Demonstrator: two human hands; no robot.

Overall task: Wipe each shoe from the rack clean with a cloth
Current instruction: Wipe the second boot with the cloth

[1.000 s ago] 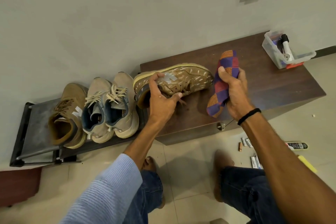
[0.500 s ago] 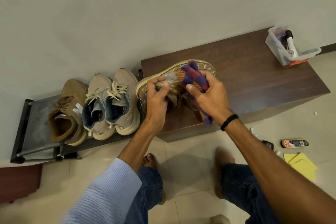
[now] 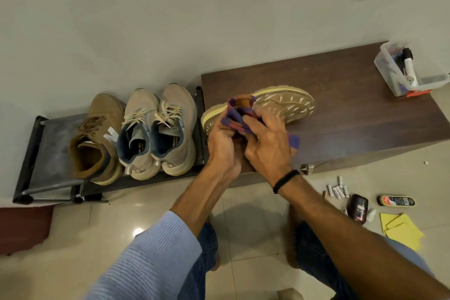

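Note:
A tan shoe [image 3: 285, 103] lies on its side on the dark wooden cabinet [image 3: 353, 109], sole facing me. My left hand [image 3: 222, 146] grips its heel end from below. My right hand [image 3: 267, 141] holds a purple-and-orange checked cloth [image 3: 237, 114] bunched against the middle of the sole. On the black metal rack [image 3: 46, 153] to the left stand a brown high-top shoe [image 3: 97, 139] and a pair of beige laced sneakers [image 3: 158, 131].
A clear plastic box [image 3: 399, 73] with polish bottles sits at the cabinet's right end. On the tiled floor at right lie small batteries [image 3: 337, 190], a dark polish bottle [image 3: 358, 208], a polish tin [image 3: 397, 201] and yellow cloths [image 3: 401, 230]. My knees are below.
My right hand brought the cloth from beside the shoe onto its sole and then slid it toward the heel. My left hand kept its hold on the shoe.

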